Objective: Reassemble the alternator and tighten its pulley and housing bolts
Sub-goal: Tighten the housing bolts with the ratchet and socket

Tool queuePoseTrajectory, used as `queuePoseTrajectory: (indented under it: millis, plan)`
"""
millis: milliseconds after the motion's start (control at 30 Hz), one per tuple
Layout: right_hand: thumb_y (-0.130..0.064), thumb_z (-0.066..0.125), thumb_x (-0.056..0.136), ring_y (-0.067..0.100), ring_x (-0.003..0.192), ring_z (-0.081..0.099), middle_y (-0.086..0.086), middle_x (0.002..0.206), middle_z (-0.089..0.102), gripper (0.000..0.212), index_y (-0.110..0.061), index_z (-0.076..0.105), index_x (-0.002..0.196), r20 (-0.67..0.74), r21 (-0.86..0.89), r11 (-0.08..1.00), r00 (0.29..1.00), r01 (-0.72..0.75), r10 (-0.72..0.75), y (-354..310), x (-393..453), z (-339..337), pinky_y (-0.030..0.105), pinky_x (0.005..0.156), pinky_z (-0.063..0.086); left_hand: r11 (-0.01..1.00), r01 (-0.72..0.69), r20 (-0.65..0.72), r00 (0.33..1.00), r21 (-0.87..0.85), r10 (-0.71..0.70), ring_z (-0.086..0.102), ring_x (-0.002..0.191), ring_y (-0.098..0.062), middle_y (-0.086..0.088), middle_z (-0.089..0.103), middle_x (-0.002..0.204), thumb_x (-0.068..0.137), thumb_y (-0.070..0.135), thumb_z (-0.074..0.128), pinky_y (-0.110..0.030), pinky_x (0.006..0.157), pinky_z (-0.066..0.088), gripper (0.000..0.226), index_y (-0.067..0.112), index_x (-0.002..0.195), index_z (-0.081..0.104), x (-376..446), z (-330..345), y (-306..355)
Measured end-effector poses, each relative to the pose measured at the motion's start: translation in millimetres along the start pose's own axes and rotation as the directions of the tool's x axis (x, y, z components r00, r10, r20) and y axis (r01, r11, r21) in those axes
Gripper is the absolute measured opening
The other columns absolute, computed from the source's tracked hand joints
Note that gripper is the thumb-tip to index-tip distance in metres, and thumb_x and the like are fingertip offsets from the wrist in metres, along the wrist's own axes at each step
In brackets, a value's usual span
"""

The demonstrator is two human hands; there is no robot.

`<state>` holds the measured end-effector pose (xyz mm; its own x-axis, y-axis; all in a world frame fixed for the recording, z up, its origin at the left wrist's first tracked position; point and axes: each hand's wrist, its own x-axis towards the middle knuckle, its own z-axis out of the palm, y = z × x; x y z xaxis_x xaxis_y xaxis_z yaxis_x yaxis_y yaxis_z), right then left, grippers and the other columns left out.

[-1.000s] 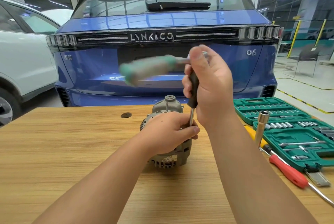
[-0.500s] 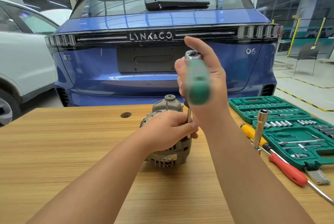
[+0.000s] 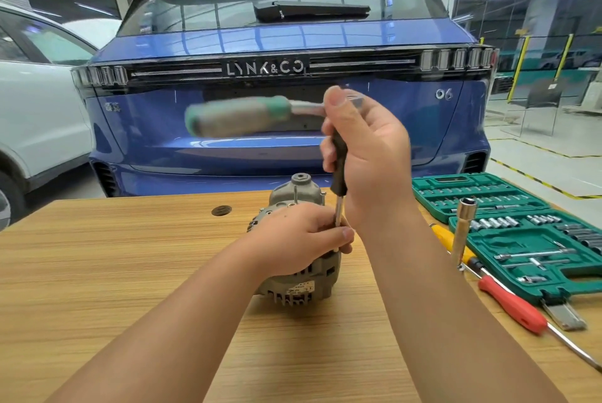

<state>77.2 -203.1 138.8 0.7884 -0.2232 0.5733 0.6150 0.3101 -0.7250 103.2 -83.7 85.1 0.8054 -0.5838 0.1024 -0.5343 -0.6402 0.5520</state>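
**Apprentice:** On the wooden table, in front of the blue car, the alternator stands on end. Which step is this?

**Mechanic:** A housing bolt, I'd judge. The left hand lies over the alternator's upper half, fingers curled round the casing and pinching the thin steel shaft where it meets the metal. The right hand grips the dark upper section of that upright extension, thumb up against the ratchet head.

**Apprentice:** And the green ratchet handle is only a smear.

**Mechanic:** Because it's swinging. Half a second ago it pointed toward the wearer, foreshortened in front of the right hand; now it sticks out to the left, level, as it did a second ago. That reads as back-and-forth ratchet strokes.

**Apprentice:** So the bolt is being driven in?

**Mechanic:** Likely, though the bolt head is hidden under the left fingers, so I can't tell how far it is seated. The alternator itself hasn't shifted, so the bracing hand is doing its job.

**Apprentice:** And the tools on the right?

**Mechanic:** Untouched: green socket set, red-handled screwdriver, yellow-handled screwdriver, and a tall upright socket.
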Motion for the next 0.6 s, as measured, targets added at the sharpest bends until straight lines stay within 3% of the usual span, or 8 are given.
queuePoseTrajectory:
  millis: [100, 200, 267, 400, 500, 600]
  plan:
    - [-0.021, 0.071, 0.095, 0.012, 0.049, 0.036, -0.003, 0.058, 0.045, 0.018, -0.009, 0.061, 0.086, -0.115, -0.012, 1.000, 0.993, -0.015, 0.013, -1.3, 6.6, -8.1, 0.026, 0.045, 0.031, 0.998, -0.024, -0.014, 1.000, 0.060, 0.025, 0.063, 0.088, 0.007, 0.032, 0.070, 0.091, 0.104, 0.050, 0.052, -0.028, 0.077, 0.049, 0.023, 0.044, 0.088, 0.067, -0.1, 0.9, 1.4]
    - [-0.010, 0.067, 0.097, 0.010, 0.053, 0.046, -0.005, 0.068, 0.057, 0.012, -0.016, 0.058, 0.103, -0.011, 0.068, 0.996, 0.998, -0.060, 0.061, -1.1, 6.7, -9.3, 0.023, 0.050, 0.040, 0.998, -0.023, -0.018, 1.000, 0.057, 0.024, 0.061, 0.086, 0.012, 0.036, 0.068, 0.089, 0.104, 0.048, 0.052, -0.024, 0.073, 0.046, 0.023, 0.045, 0.086, 0.065, 1.3, 0.5, 0.7]
    - [-0.003, 0.065, 0.095, 0.011, 0.058, 0.051, -0.002, 0.078, 0.060, 0.030, -0.024, 0.057, 0.114, 0.057, 0.072, 0.997, 0.998, 0.028, -0.032, 2.8, 3.3, -5.0, 0.023, 0.053, 0.044, 1.000, -0.020, -0.010, 1.000, 0.017, 0.020, 0.062, 0.087, 0.011, 0.034, 0.070, 0.091, 0.104, 0.047, 0.052, -0.027, 0.079, 0.050, 0.021, 0.044, 0.092, 0.069, 0.8, 0.1, 0.4]
    - [0.003, 0.061, 0.092, 0.009, 0.062, 0.051, 0.001, 0.083, 0.060, 0.042, -0.034, 0.066, 0.111, 0.165, 0.016, 0.972, 0.959, 0.233, -0.232, 10.0, -1.4, 3.4, 0.021, 0.055, 0.045, 1.000, -0.014, -0.005, 1.000, -0.017, 0.014, 0.061, 0.085, 0.016, 0.035, 0.069, 0.090, 0.104, 0.044, 0.055, -0.023, 0.077, 0.046, 0.019, 0.040, 0.101, 0.073, -1.9, -0.7, 0.6]
    - [-0.004, 0.056, 0.089, 0.011, 0.061, 0.047, -0.005, 0.078, 0.057, 0.049, -0.044, 0.070, 0.113, 0.245, -0.011, 0.976, 0.947, 0.217, -0.208, 11.7, -5.0, 2.9, 0.023, 0.056, 0.044, 0.997, -0.002, 0.014, 1.000, -0.082, 0.003, 0.061, 0.082, 0.018, 0.033, 0.072, 0.087, 0.104, 0.038, 0.059, -0.014, 0.073, 0.043, 0.018, 0.031, 0.102, 0.076, -2.7, -4.4, 3.5]
    - [-0.022, 0.051, 0.086, 0.010, 0.066, 0.050, -0.004, 0.077, 0.057, 0.041, -0.036, 0.069, 0.120, 0.319, 0.084, 0.990, 0.938, 0.112, -0.133, 9.8, -8.3, 1.2, 0.028, 0.060, 0.043, 0.990, -0.038, 0.017, 0.999, -0.138, 0.041, 0.059, 0.068, 0.021, 0.035, 0.064, 0.062, 0.103, 0.019, 0.062, -0.002, 0.063, 0.043, 0.016, 0.021, 0.089, 0.072, -3.3, -7.1, 7.4]
